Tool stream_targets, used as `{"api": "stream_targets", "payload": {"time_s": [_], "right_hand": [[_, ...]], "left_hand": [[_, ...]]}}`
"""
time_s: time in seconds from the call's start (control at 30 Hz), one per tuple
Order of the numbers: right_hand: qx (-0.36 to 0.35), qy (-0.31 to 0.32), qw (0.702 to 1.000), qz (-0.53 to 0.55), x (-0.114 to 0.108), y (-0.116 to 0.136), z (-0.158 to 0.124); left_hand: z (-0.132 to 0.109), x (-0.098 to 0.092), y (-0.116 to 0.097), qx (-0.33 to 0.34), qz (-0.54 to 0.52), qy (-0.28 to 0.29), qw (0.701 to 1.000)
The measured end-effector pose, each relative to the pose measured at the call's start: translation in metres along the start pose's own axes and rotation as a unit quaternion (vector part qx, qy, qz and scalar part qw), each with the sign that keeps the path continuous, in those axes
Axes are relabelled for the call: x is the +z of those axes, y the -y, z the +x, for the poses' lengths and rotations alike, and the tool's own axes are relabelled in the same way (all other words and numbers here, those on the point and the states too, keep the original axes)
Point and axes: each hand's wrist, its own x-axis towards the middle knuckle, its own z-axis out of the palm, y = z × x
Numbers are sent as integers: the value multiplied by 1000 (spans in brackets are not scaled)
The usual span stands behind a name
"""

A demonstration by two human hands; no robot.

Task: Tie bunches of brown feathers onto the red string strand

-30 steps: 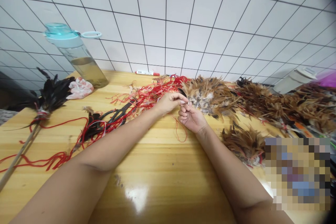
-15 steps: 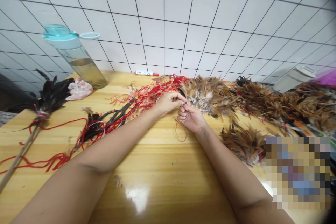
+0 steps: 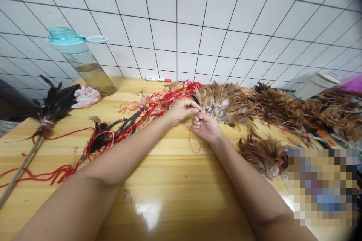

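My left hand (image 3: 184, 111) and my right hand (image 3: 207, 127) meet over the middle of the table, fingertips pinched together. Whatever sits between them is too small to make out. A thin red string (image 3: 195, 151) loops on the wood just below them; whether it runs into my fingers is unclear. Right behind my hands lies a fanned bundle of brown feathers (image 3: 229, 99), its pale fluffy base toward me. A tangle of red strings (image 3: 161, 99) spreads behind and left of my left hand. Dark-handled scissors (image 3: 130, 122) lie partly under strings beside my left forearm.
At left stands a water bottle (image 3: 97, 79) near crumpled tissue (image 3: 87, 96) and a black feather duster (image 3: 58, 101) on a stick. A red-and-white marker (image 3: 157, 79) lies by the tiled wall. More brown feathers (image 3: 305, 109) and a smaller feather bundle (image 3: 263, 154) lie at right.
Almost nothing differs. Both hands keep the same pinch in the same spot, with only a slight shift of the fingertips and of the camera view.
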Motion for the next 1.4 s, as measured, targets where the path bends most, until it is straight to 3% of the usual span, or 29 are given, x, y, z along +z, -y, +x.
{"api": "stream_targets", "payload": {"time_s": [0.43,0.6,0.8,1.27,1.4], "right_hand": [[-3,-1,1000,-8,2,1,-1],[-6,-21,998,-59,1,2,0],[-21,-21,991,-128,-5,4,0],[-40,-8,990,-137,-8,2,1],[-44,-3,993,-110,-10,4,1]], "left_hand": [[0,3,3,2,-21,-17,1000],[-1,3,-1,-8,-15,-28,999],[-3,0,-11,-18,-2,4,1000],[0,-10,-21,-4,88,59,994],[-2,-10,-19,-16,53,51,997]]}}
